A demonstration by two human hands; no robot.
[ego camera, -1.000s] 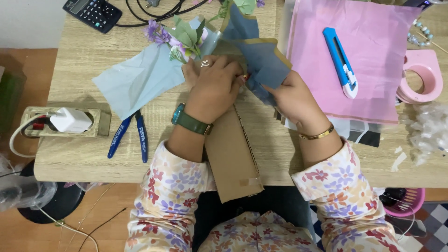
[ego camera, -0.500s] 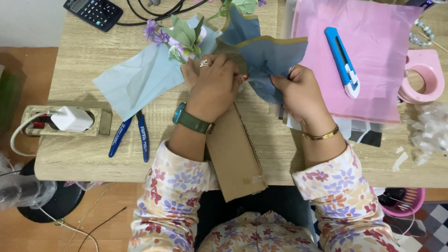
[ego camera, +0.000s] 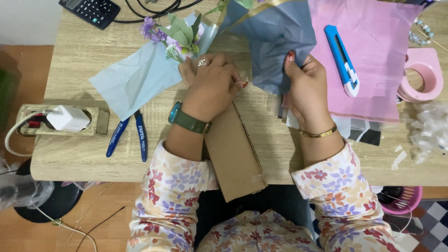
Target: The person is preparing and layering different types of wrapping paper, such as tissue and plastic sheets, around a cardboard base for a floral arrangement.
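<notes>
My left hand, with a ring and a green watch, presses down on the stems of a small bunch of purple and green flowers lying on light blue paper. My right hand, wearing a gold bangle, pinches the edge of a grey-blue paper sheet and holds it lifted away to the right. A strip of brown cardboard lies under my left wrist and reaches over the table's front edge.
A blue utility knife rests on pink paper. A pink tape roll sits at the right. Blue-handled pliers and a power strip with a white charger are at the left, a black calculator at the back.
My right hand has pulled the grey-blue sheet open and off to the right, away from the flowers. My left hand has stayed on the stems.
</notes>
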